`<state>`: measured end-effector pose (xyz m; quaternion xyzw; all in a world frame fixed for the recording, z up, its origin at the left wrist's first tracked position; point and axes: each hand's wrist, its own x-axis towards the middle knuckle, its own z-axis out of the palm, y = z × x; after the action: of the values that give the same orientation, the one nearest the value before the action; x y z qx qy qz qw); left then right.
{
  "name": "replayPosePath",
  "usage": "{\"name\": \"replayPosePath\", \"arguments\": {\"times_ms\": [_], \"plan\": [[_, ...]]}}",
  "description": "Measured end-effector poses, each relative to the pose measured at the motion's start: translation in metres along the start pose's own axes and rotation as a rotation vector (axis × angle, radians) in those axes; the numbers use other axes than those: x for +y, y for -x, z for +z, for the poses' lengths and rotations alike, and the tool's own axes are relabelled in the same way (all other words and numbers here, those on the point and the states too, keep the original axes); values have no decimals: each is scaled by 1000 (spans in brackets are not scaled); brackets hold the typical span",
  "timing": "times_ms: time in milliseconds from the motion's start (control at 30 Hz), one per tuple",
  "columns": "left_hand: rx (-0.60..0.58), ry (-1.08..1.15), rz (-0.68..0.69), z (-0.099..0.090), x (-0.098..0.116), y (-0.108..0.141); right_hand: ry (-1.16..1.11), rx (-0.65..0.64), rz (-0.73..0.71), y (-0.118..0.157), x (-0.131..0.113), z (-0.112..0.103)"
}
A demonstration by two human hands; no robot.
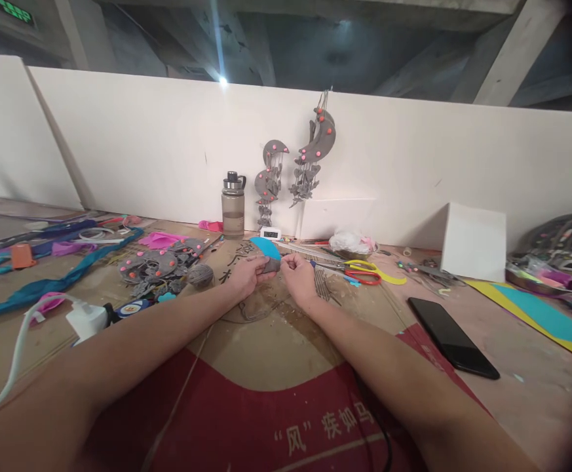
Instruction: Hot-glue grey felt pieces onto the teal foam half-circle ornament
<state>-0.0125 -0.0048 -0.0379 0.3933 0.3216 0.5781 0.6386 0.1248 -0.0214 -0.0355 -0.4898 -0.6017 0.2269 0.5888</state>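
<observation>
Forearms: enter from the two lower corners, cut off by the frame, converging over mid-table.
Cardboard sheet [270, 364]: maroon band toward the near edge, pale characters “风”疾如马, the line running up to the right forearm.
Phone [453, 337]: lies flat beyond the right forearm, screen dark.
White charger [86, 319]: beyond the left forearm, cable running out of frame.
Left hand [249, 276]: palm turned inward, thumb and fingers clamped on a grey piece [272, 265] at table centre, just above the cardboard.
Right hand [298, 274]: close beside the left, knuckles up, fingers curled in at the piece's right edge; too small to tell whether they grip it or a thread.
Blue crescent [265, 246]: rises behind the grey piece, lower edge hidden.
Yarn ball [200, 275]: grey, left of the hands.
Red-handled scissors [363, 275]: right of the hands, blades pointing toward them.
Small clock [270, 233]: beyond the hands, digits not readable.
Bottle [233, 215]: upright by the white panel [168, 137].
Green sign [15, 12]: top left, lettering blurred.
</observation>
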Motion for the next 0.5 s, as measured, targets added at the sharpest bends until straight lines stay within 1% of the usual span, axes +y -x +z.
{"name": "replayPosePath", "arguments": {"times_ms": [167,333,500], "plan": [[-17,70,17,-1,0,3,-30,-22,14,-2,-3,-1],[-59,109,-17,1,3,8,-45,-37,46,-3,-8,-2],[-70,121,-29,1,4,10,-36,-40,45,-1,-9,-2]]}}
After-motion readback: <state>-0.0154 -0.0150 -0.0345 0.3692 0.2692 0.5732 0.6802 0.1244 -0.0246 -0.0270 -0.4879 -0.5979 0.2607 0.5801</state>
